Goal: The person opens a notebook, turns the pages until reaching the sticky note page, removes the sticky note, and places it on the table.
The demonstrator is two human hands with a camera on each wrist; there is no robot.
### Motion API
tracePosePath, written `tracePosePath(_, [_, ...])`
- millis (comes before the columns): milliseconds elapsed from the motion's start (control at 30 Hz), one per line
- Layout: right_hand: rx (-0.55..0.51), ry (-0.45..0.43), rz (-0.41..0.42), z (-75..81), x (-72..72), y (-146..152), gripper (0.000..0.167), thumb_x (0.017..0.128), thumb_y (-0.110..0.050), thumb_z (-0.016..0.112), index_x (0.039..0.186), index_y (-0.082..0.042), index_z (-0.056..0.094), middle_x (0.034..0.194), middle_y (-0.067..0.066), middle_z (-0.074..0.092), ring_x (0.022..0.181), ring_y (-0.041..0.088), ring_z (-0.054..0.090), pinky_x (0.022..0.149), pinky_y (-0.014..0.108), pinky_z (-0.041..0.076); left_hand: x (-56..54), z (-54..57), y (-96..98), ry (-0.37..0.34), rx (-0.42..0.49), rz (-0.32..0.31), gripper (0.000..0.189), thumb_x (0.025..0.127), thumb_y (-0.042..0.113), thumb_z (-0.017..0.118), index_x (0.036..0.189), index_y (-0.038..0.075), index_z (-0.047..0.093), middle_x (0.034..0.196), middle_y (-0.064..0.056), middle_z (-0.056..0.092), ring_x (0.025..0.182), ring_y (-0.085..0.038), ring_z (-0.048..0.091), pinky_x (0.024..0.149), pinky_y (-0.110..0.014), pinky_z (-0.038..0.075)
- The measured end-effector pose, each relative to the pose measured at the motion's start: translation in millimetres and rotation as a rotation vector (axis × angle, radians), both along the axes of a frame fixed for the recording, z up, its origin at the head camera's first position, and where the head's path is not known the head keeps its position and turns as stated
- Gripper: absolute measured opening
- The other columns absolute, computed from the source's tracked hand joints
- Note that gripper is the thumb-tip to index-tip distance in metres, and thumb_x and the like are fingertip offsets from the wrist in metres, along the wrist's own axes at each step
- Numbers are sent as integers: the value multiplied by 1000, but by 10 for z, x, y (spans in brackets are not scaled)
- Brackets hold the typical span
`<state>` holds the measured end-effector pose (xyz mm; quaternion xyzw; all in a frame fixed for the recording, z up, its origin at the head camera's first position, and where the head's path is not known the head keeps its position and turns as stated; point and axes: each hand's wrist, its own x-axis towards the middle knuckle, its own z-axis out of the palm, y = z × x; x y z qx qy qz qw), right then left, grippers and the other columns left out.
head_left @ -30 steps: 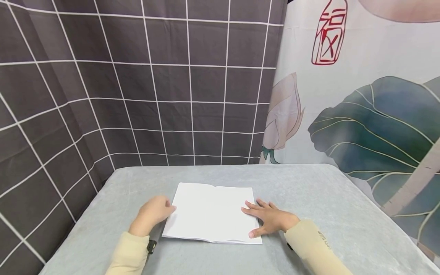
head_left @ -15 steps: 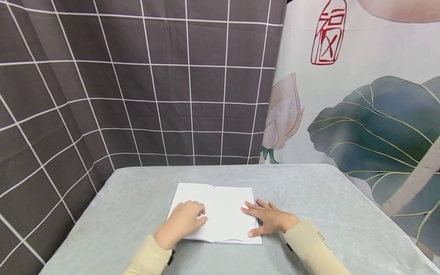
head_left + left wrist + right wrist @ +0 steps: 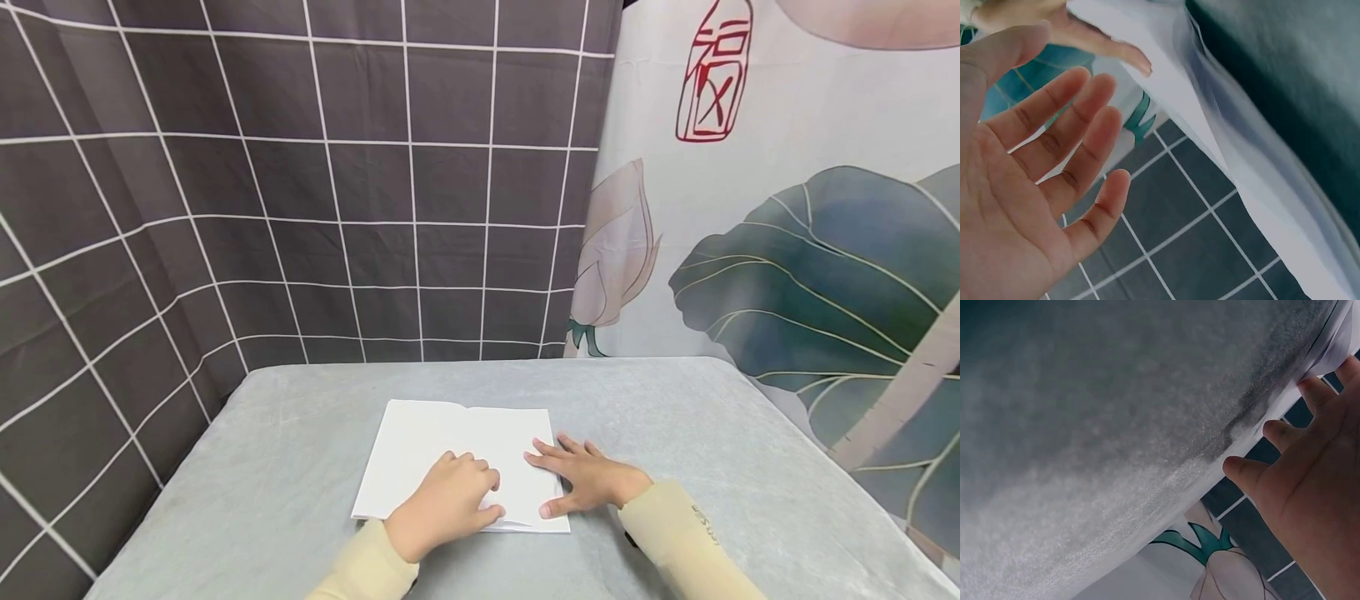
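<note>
An open book (image 3: 420, 450) with blank white pages lies flat on the grey table, its spine running front to back. Over the lower middle of it is my left hand (image 3: 447, 500), palm down, close to the page. The left wrist view shows that hand (image 3: 1041, 169) with fingers loosely bent and nothing in them. My right hand (image 3: 588, 479) rests on the right page's outer edge, fingers spread. In the right wrist view its fingertips (image 3: 1282, 434) lie along the table and the book's edge. Near the book's front edge a page (image 3: 1216, 106) lifts slightly.
The book lies on a table (image 3: 637, 400) covered in pale grey cloth. Behind it hangs a dark curtain (image 3: 375, 192) with white grid lines. A white curtain (image 3: 652, 100) with lotus leaves and a red seal hangs at the right.
My left hand has moved right, from the book's left edge across the left page to the lower middle. The right hand and the book have stayed in place.
</note>
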<state>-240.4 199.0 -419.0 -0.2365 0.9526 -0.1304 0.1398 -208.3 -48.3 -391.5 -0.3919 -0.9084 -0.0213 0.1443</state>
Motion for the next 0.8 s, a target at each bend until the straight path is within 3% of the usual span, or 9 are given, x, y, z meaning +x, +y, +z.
tracePosePath(233, [-2, 10, 7, 2, 10, -1, 85, 76, -59, 69, 146, -22, 40, 157, 5, 29, 145, 43, 19, 109, 67, 16, 27, -126, 134, 63, -86, -28, 31, 77, 49, 73, 89, 21, 71, 83, 9, 68, 72, -7, 56, 63, -25, 37])
tracePosePath(400, [-1, 12, 4, -4, 17, -4, 85, 76, -59, 69, 146, -23, 40, 157, 4, 30, 145, 42, 19, 109, 67, 16, 51, -159, 176, 70, -110, -19, 33, 76, 49, 73, 90, 20, 71, 87, 8, 69, 74, -7, 57, 66, -26, 39])
tracePosePath(567, [-1, 12, 5, -3, 27, -8, 85, 76, -59, 69, 146, -22, 39, 157, 4, 29, 145, 42, 18, 109, 67, 16, 61, -180, 195, 66, -99, -19, 28, 76, 44, 75, 90, 20, 71, 87, 8, 69, 74, -7, 57, 67, -26, 40])
tracePosePath(800, [0, 11, 2, -4, 29, -6, 84, 77, -59, 68, 147, -22, 39, 158, 4, 28, 145, 42, 18, 109, 67, 16, 64, -224, 206, 112, -93, -45, 16, 76, 34, 76, 82, 20, 72, 77, 8, 67, 67, -7, 55, 66, -26, 41])
